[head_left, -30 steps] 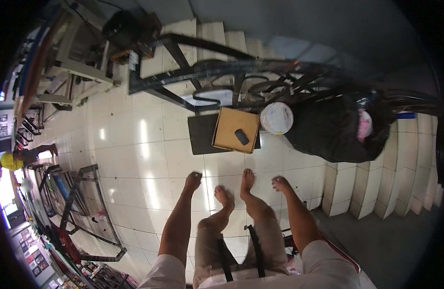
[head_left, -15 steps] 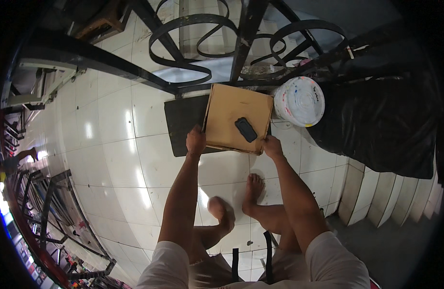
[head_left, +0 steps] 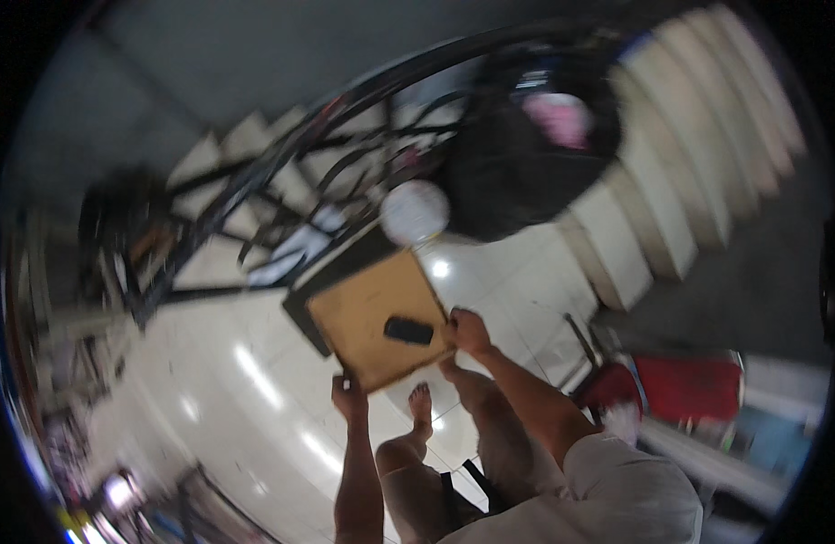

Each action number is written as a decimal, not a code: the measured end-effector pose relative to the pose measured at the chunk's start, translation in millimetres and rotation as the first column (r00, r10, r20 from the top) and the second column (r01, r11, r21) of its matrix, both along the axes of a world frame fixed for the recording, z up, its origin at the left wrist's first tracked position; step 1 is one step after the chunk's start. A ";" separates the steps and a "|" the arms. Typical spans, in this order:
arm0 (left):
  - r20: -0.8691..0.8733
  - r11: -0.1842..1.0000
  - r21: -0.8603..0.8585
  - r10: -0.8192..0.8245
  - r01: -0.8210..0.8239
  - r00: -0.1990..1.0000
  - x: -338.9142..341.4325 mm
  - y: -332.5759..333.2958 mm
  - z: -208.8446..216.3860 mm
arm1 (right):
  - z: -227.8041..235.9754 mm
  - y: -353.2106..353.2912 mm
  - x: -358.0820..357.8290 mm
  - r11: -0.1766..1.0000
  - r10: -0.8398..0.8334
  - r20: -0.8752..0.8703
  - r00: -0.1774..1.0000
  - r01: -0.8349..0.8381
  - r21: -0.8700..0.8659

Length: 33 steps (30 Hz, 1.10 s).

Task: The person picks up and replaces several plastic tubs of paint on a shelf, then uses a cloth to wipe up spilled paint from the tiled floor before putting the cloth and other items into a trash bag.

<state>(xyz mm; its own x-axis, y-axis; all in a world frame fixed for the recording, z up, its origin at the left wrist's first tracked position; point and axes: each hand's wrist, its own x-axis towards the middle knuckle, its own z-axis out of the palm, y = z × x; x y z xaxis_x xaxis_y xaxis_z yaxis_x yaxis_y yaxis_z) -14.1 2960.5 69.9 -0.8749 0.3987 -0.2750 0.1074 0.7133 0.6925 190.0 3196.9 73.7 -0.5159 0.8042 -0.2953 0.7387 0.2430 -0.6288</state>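
A flat, square cardboard box point(head_left: 365, 295) is held out in front of me, its brown top facing up. My left hand point(head_left: 348, 397) is closed on its near left corner, and my right hand point(head_left: 470, 332) is closed on its right edge. On top of the cardboard lies a small black rounded rectangular object point(head_left: 408, 330), which neither hand touches. Motion blur hides its details. Partly covered by the box in this view, a dark mat point(head_left: 343, 263) lies on the tiled floor.
Beyond the box stands a white round bucket point(head_left: 415, 213), with a large black covering point(head_left: 517, 172) beside it. A black metal railing point(head_left: 231, 195) runs across the far left. Pale stairs point(head_left: 598, 245) rise at the right, and a red seat point(head_left: 689, 385) is nearer me.
My view has swung to the right, bringing the red seat and more stairs into the picture. The box appears turned and closer to me, still in both hands, with the black object on top.
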 end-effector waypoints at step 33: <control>-0.316 -0.782 0.474 -0.580 0.405 -0.751 980.2 -287.5 499.4 | 535.0 -851.8 770.4 -0.736 -0.619 -0.124 -0.775 0.519 0.435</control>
<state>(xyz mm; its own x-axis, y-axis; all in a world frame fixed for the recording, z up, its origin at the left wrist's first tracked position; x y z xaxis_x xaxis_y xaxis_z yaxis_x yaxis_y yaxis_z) 966.1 2673.0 569.2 0.9617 0.1335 0.2394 -0.1533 -0.4619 0.8736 960.5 2345.1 608.7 0.9235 -0.3529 0.1501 -0.2199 -0.8079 -0.5468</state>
